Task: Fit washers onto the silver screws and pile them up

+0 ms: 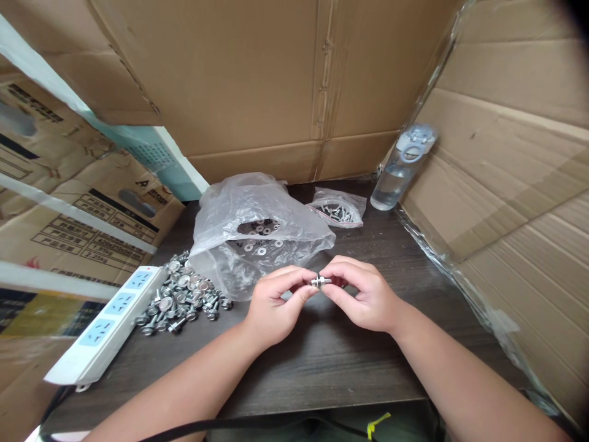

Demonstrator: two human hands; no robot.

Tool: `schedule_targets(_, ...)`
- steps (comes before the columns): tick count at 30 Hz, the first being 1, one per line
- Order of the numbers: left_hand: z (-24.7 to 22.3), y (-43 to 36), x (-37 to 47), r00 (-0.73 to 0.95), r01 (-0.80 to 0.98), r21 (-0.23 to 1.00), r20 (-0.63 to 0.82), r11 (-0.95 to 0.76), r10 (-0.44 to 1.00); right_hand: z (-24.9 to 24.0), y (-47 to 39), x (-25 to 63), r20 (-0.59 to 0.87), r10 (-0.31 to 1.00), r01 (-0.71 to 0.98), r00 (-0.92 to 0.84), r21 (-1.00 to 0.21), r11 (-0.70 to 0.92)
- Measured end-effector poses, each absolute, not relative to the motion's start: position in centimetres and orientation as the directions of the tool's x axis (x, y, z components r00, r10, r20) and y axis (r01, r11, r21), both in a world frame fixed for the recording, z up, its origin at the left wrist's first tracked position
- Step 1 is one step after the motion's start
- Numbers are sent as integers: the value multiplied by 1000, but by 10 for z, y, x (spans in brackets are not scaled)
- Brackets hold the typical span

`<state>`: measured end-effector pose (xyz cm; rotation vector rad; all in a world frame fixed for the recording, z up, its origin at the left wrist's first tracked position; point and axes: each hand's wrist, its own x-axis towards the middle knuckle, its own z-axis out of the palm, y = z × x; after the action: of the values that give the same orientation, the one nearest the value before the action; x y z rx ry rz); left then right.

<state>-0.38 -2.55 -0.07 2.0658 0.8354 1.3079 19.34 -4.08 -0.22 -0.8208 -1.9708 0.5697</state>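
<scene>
Above the table's middle, a small silver bolt [321, 281] lies level between both hands, with what looks like a washer or collar round it. My left hand [281, 305] pinches the bolt's left end between thumb and fingers. From the other side, the thumb and fingertips of my right hand [360, 293] close on its thin right end. Whether the right fingertips hold a further small part is hidden. Behind the hands lies a clear plastic bag [262, 205] with flat ring washers showing inside. Left of it is a pile of similar bolts [184, 294].
A white power strip [108, 322] borders the bolt pile on the left. A small zip bag [340, 209] of silver screws and a water bottle [402, 166] stand at the back right. Cardboard walls [257, 80] enclose the dark wooden table [331, 374]. A black cable [221, 425] crosses its front.
</scene>
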Motion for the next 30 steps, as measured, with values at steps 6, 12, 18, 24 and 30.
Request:
schedule_targets(6, -2, -25, -4, 354, 218, 706, 586, -674, 729, -2, -40, 192, 570, 725, 363, -386, -629, 688)
schedule_targets(12, -3, -24, -6, 385, 219, 670, 609, -710, 693, -2, -39, 196, 544, 736, 380, -402, -632, 675)
schedule_targets(18, -3, -25, -7, 385, 212, 675, 607, -707, 695, 1, -40, 198, 576, 728, 309, -372, -663, 682)
schedule_targets(24, -2, -25, -7, 394, 204, 632, 646, -748, 654, -1, -37, 194, 589, 708, 303, -391, -644, 703)
schedule_targets(30, -3, -23, -6, 415, 213, 608, 652, -765, 634, -2, -36, 195, 544, 712, 333, -444, -637, 695)
